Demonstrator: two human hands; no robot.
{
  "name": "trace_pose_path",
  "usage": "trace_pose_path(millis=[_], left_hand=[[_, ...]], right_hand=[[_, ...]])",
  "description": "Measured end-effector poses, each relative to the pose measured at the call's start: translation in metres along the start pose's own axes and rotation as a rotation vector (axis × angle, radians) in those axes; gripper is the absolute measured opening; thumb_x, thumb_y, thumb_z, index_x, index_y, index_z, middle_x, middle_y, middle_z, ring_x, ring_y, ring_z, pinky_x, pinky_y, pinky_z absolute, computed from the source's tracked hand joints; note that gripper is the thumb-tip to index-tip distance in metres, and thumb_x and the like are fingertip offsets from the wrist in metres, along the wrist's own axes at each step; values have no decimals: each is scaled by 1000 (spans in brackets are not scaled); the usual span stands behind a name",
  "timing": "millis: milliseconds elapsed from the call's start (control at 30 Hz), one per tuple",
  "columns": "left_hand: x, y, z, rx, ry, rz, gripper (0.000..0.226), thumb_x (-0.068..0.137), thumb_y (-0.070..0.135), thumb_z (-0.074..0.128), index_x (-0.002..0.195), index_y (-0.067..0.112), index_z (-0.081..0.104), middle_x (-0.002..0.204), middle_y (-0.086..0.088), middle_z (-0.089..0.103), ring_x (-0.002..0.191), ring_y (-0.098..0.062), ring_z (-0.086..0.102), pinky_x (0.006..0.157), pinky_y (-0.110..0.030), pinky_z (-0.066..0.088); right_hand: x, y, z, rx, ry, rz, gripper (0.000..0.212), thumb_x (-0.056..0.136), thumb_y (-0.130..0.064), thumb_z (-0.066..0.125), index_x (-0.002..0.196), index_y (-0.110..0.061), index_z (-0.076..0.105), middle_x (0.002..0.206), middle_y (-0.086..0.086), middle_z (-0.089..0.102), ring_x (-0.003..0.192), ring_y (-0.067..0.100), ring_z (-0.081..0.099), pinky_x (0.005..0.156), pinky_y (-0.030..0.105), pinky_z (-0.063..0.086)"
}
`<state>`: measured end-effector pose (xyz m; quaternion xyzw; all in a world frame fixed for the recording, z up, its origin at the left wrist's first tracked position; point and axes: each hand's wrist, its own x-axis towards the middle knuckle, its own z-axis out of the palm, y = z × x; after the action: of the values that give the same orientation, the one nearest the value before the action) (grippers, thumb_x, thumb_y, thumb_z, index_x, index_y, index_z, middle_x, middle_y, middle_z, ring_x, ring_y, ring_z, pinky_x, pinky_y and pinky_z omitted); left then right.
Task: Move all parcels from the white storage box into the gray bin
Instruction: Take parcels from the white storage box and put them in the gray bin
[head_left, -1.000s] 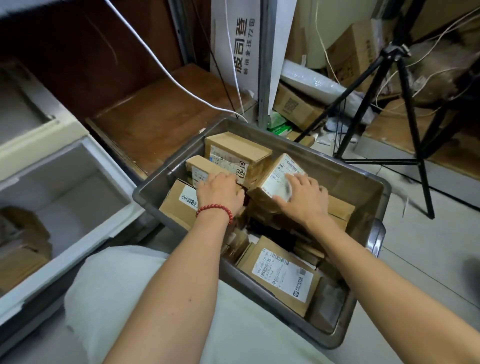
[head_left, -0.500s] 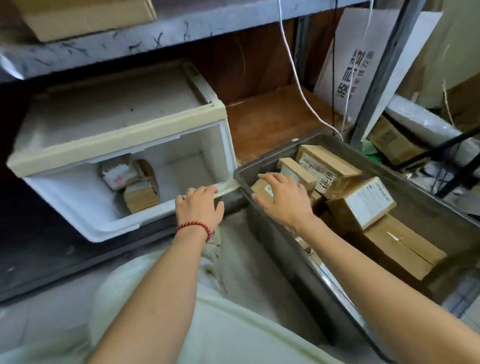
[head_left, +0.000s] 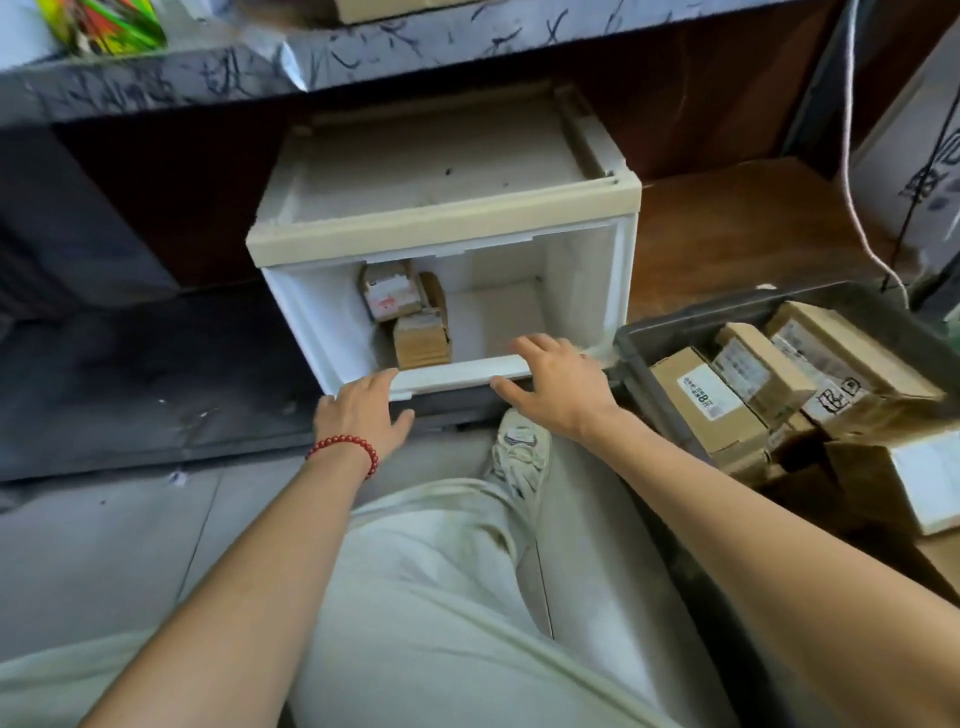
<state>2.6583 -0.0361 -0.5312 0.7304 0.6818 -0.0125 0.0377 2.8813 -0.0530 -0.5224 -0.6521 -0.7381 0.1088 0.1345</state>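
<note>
The white storage box sits under a shelf, its drawer pulled out toward me. Two cardboard parcels lie in its left half: one with a white label at the back and a plain brown one in front. My left hand, with a red bead bracelet, rests on the drawer's front lip at its left end, fingers relaxed. My right hand lies over the lip's right end, fingers spread. Neither hand holds a parcel. The gray bin stands at the right, filled with several labelled cardboard parcels.
A marbled shelf edge overhangs the box. A wooden board lies behind the bin, with a white cable hanging over it. My knee and shoe are on the gray floor just in front of the drawer.
Both hands left the parcels in the gray bin and moved left to the white box's drawer lip. The view swung left with them, so the box is now central.
</note>
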Motion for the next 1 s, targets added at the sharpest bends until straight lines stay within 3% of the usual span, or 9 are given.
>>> trace_pose_path(millis=[233, 600, 767, 867, 1000], left_hand=[[42, -10, 4, 14, -5, 48, 59, 93, 42, 51, 145, 20, 32, 142, -7, 46, 126, -28, 45, 99, -41, 41], [141, -19, 50, -136, -104, -74, 74, 91, 35, 57, 150, 15, 18, 142, -17, 40, 129, -34, 40, 100, -43, 40], [187, -27, 71, -182, -101, -99, 90, 84, 40, 65, 152, 26, 7, 136, -19, 47, 114, -35, 54, 87, -39, 48], [202, -27, 79, -222, -125, -152, 91, 85, 37, 67, 152, 21, 7, 132, -18, 50, 111, -34, 55, 81, -35, 45], [207, -23, 92, -269, -143, -181, 81, 85, 32, 67, 147, 16, 18, 129, -15, 50, 112, -33, 54, 88, -37, 45]], right_hand=[[47, -6, 25, -22, -101, -13, 55, 94, -55, 43, 142, -28, 38, 145, 2, 42, 131, 25, 40, 103, 44, 38], [147, 8, 79, -16, -252, 41, 61, 93, -53, 47, 146, -27, 29, 148, 7, 40, 133, 29, 39, 106, 44, 34], [192, 6, 112, 170, -356, 86, 74, 93, -42, 55, 151, -33, 10, 144, 13, 44, 127, 34, 46, 106, 50, 38], [208, 0, 124, 319, -414, 168, 81, 94, -32, 58, 153, -24, 4, 145, 14, 43, 125, 34, 48, 105, 42, 39], [216, -2, 135, 333, -482, 206, 74, 94, -27, 58, 151, -15, 13, 148, 13, 40, 132, 32, 43, 109, 39, 34]])
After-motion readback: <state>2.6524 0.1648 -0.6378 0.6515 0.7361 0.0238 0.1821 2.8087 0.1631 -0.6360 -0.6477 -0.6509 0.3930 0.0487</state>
